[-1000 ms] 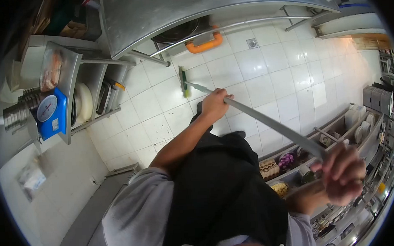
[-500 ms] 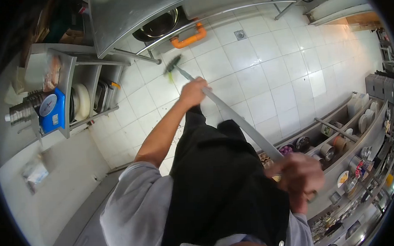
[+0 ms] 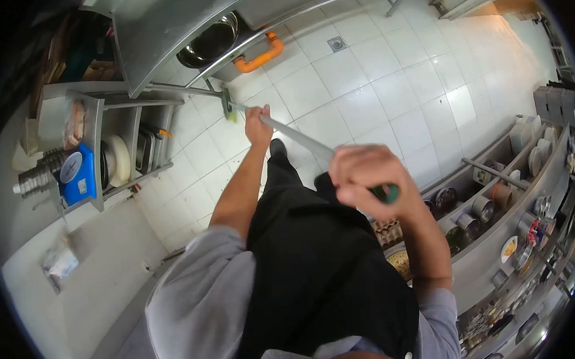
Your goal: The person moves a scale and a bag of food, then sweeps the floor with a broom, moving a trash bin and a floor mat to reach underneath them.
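I hold a long-handled broom slantwise across the white tiled floor. Around the lower part of its grey handle (image 3: pixel 302 139), my left hand (image 3: pixel 257 125) is closed. My right hand (image 3: pixel 372 176) grips the upper end, where a green end cap shows below the fingers. The dark green broom head (image 3: pixel 226 104) is down at the floor, close to the leg of a steel table. Some bright green bits (image 3: pixel 233 117) show right beside the head.
A steel table (image 3: pixel 165 31) stands ahead with a metal bowl (image 3: pixel 214 43) and an orange pipe (image 3: pixel 260 57) beneath. Left, a shelf carries a blue scale (image 3: pixel 79 176). Right, a long counter (image 3: pixel 490 260) holds pots and an egg tray (image 3: pixel 387 231). A floor drain (image 3: pixel 337 44) lies ahead.
My right hand has moved forward and left, pushing the handle along. My left hand and the broom head have shifted left, nearer the table leg.
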Demonstrator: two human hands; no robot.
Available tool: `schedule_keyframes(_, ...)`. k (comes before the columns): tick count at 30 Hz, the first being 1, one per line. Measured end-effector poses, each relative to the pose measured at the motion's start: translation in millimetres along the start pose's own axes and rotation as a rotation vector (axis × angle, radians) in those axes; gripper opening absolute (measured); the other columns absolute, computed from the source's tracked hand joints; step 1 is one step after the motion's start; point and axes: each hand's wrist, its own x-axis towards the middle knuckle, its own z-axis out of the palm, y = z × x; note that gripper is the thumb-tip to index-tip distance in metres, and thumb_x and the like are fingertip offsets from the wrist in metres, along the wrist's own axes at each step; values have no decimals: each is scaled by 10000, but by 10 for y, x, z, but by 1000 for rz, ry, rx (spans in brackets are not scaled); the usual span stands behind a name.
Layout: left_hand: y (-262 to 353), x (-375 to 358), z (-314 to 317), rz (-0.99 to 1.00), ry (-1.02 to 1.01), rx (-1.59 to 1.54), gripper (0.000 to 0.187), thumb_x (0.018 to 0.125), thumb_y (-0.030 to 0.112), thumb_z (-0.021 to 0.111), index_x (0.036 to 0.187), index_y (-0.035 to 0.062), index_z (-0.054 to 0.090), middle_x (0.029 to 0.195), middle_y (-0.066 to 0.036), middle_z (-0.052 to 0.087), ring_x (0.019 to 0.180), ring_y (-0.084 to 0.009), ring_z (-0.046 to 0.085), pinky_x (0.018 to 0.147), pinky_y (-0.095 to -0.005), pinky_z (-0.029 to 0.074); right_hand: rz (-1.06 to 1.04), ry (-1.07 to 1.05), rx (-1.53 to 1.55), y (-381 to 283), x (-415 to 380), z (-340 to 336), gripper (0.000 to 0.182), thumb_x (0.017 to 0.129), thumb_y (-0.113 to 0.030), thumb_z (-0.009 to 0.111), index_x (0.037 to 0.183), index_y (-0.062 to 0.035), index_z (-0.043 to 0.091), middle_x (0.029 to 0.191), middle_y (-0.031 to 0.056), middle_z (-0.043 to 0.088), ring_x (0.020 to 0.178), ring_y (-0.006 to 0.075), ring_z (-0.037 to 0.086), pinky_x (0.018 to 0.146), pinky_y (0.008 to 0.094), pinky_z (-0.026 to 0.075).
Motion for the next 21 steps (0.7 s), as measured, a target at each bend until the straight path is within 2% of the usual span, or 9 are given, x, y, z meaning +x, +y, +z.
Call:
schedule_keyframes(3, -153, 204, 625, 274, -196, -128, 210, 964, 200, 739, 851, 42, 660, 980, -186, 654, 963, -410, 665, 851, -476, 529, -10, 295, -56, 114, -136, 22, 301, 861, -8, 724, 660, 30, 504, 682, 135, 577, 615, 303, 581, 584, 393, 466)
schedule_keyframes(5, 482, 206, 580, 241, -531, -98, 193, 969, 238, 725, 899, 65, 677, 996, -182, 655, 1040, -401, 662, 873, -477, 539, 10, 420, -163, -139, -340, -40, 290, 859, 27, 666, 636, 10, 481, 658, 125, 572, 581, 287, 575, 567, 397, 471)
schedule_keyframes(6, 775, 123, 434, 303, -567, -31, 234, 984, 279, 704, 889, 67, 676, 985, -173, 654, 1006, -401, 674, 857, -493, 545, 147, 456, -241, -342, -541, -16, 304, 861, 10, 656, 625, -2, 464, 646, 123, 569, 568, 278, 581, 566, 400, 487)
schedule_keyframes(8, 1265, 11, 46, 267, -604, 18, 260, 1001, 296, 682, 883, 65, 667, 996, -163, 646, 951, -404, 682, 828, -513, 550, 89, 509, -182, -654, -783, 22, 328, 873, -36, 650, 619, -17, 444, 616, 116, 551, 546, 264, 589, 567, 409, 517)
schedule_keyframes(10, 1283, -70, -224, 231, -567, 43, 314, 1002, 334, 684, 862, 56, 646, 995, -166, 643, 955, -406, 660, 816, -515, 535, -94, 539, -48, -713, -769, 62, 346, 892, -72, 648, 626, -19, 434, 594, 112, 527, 538, 261, 592, 571, 418, 535)
schedule_keyframes(12, 1124, 40, -239, 220, -510, 28, 335, 1005, 350, 681, 858, 52, 641, 996, -165, 641, 940, -409, 660, 806, -516, 536, -70, 572, -50, -649, -696, 185, 357, 908, -86, 633, 629, -17, 421, 584, 112, 508, 539, 266, 591, 577, 423, 544)
schedule_keyframes(14, 696, 213, 124, 234, -431, -28, 323, 1009, 343, 673, 870, 52, 653, 1000, -158, 641, 908, -411, 683, 798, -515, 551, 199, 573, -256, -449, -600, 347, 347, 918, -86, 634, 630, -28, 450, 582, 109, 494, 557, 278, 601, 585, 439, 554)
schedule_keyframes(18, 743, -40, -170, 301, -569, 24, 320, 1008, 329, 683, 862, 46, 654, 976, -149, 653, 855, -425, 680, 760, -517, 544, -50, 483, -66, -543, -378, 365, 334, 887, -50, 712, 633, -32, 496, 606, 91, 517, 594, 279, 612, 607, 434, 552)
schedule_keyframes(21, 1058, -165, -755, 233, -433, 37, 282, 992, 279, 710, 845, 48, 644, 978, -144, 655, 845, -431, 675, 747, -528, 538, -239, 291, 142, -790, -412, 149, 379, 882, -53, 752, 622, -40, 477, 612, 71, 508, 588, 270, 594, 602, 409, 537)
